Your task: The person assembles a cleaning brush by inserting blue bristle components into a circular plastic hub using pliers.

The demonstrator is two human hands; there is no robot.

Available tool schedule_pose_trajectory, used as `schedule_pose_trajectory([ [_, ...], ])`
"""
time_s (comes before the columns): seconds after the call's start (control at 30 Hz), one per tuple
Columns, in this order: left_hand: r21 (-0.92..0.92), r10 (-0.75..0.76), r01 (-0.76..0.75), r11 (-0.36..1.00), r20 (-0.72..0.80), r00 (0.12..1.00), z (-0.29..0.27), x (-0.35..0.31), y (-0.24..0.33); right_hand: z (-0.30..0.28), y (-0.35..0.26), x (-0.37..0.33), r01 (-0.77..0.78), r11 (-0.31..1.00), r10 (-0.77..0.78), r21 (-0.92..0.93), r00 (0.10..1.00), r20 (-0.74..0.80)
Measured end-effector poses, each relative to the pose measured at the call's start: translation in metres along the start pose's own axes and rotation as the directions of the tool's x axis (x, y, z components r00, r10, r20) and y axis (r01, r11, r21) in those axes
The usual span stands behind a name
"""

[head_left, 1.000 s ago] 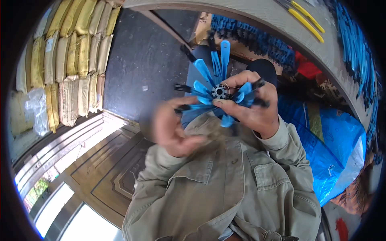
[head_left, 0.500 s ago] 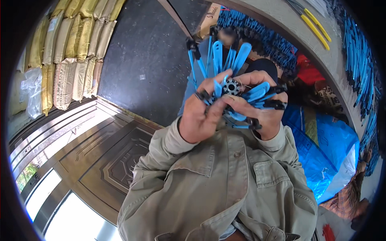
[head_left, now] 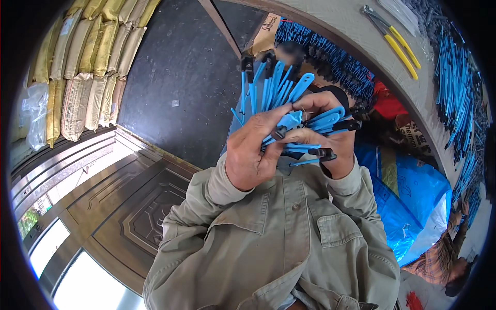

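In front of my chest, both hands are closed on an assembly of flat blue plastic ribs with black end pieces. My left hand grips it from the left, its thumb and fingers pressed near the middle. From the right, my right hand curls around the ribs, several of them sticking out over the palm. A short, wide blue piece with a dark end stands out between the fingertips. The toothed dark hub at the centre is mostly hidden behind it and my fingers.
On the bench at upper right lie yellow-handled pliers and a heap of blue ribs. More ribs fill a space beneath. A blue plastic sack is at right, stacked sacks at left. Another person is at lower right.
The toothed hub, plainly visible before, is now mostly covered. The ribs have swung together into tighter bunches, and the short blue piece has come over the middle. Both hands have shifted slightly left.
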State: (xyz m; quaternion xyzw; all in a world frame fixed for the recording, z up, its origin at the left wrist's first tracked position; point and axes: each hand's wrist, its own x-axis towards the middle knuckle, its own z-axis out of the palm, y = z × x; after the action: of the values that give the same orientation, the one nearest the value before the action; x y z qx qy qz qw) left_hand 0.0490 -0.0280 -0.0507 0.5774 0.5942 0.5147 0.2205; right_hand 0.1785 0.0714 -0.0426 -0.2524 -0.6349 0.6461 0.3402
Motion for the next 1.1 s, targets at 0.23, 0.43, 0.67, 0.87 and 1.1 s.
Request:
schedule_pose_trajectory([
  [0.23,-0.254,-0.144,0.152,0.955,0.047,0.988,-0.004,0.004,-0.01,-0.005,-0.009,-0.001,-0.086,0.948,0.049,0.308,0.991,0.127],
  [0.43,-0.447,0.011,0.169,0.878,0.373,0.928,-0.044,0.02,-0.04,-0.023,0.004,-0.005,-0.5,0.731,0.325,0.465,0.853,0.408],
  [0.67,-0.506,-0.295,0.479,0.717,0.403,0.867,-0.032,0.038,-0.045,-0.012,0.029,0.007,0.08,0.992,-0.044,-0.101,0.948,0.315],
  [0.87,-0.677,-0.237,0.319,0.664,0.214,0.948,-0.003,0.082,-0.087,-0.024,0.059,0.062,-0.009,0.998,0.022,-0.067,0.982,0.187],
  [1.1,-0.657,-0.072,0.339,0.673,0.398,0.915,-0.027,0.035,-0.051,0.005,0.029,-0.009,-0.049,0.97,0.094,-0.238,0.979,0.182],
])
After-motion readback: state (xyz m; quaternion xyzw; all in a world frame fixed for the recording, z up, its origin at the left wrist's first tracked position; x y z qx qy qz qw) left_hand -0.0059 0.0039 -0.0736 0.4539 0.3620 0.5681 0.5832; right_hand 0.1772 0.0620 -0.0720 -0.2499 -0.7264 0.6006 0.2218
